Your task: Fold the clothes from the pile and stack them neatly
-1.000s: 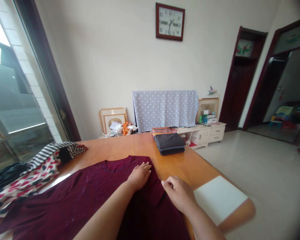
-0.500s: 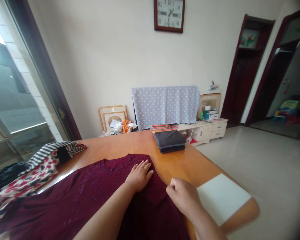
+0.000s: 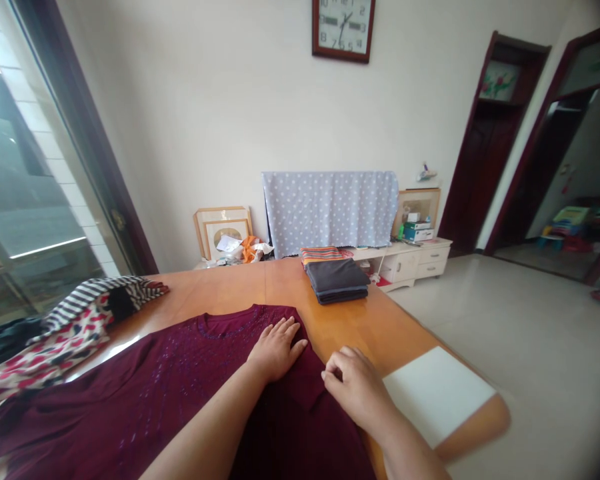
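A maroon short-sleeved top [image 3: 195, 380] with sparkling beadwork below its neckline lies spread out. My left hand [image 3: 275, 350] rests flat on its shoulder near the collar, fingers stretched out. At the garment's right edge is my right hand [image 3: 357, 390], its fingers curled in toward the thumb. Whether any cloth is pinched between them is hidden. Beside that hand, a pale flat sheet or board [image 3: 440, 393] lies at the table's right corner.
The wooden table [image 3: 235, 283] bears a stack of folded dark clothes [image 3: 337, 280] and a striped folded cloth [image 3: 323, 255] at its far edge. Patterned garments [image 3: 75, 333] are heaped at left. Beyond stand a polka-dot-covered object [image 3: 330, 210] and a white cabinet [image 3: 407, 267].
My right hand has shifted slightly left along the top's edge, and its fingers look looser. My left hand stays on the shoulder. The camera view has shifted a little.
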Tool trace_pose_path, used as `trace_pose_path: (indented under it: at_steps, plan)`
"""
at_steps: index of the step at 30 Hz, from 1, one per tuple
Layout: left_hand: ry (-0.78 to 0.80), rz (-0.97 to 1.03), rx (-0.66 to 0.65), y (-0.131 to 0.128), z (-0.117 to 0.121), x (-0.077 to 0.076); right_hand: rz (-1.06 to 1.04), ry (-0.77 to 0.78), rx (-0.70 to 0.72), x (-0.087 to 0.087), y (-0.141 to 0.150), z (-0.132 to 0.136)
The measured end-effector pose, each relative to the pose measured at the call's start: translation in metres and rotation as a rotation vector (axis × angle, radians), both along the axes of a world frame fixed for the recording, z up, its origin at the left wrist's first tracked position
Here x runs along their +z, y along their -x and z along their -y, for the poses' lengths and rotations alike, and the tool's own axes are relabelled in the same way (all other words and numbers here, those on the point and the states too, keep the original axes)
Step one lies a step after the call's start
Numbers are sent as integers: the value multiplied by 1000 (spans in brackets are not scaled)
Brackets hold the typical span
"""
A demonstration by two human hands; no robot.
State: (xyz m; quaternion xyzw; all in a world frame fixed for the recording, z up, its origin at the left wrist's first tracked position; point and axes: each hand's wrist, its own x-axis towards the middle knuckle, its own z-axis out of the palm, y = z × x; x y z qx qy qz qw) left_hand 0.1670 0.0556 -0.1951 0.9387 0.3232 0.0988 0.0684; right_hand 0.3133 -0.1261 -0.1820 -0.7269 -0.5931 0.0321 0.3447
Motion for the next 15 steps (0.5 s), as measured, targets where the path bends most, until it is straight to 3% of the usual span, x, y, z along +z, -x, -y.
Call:
trace_pose_path:
  at_steps: [10,15]
  plan:
    - [39,47,-5,2,-2,-3,48,69,6,5,5,-2]
    - [74,70,-9,5,-7,-2,52,18,9,3,4,-3]
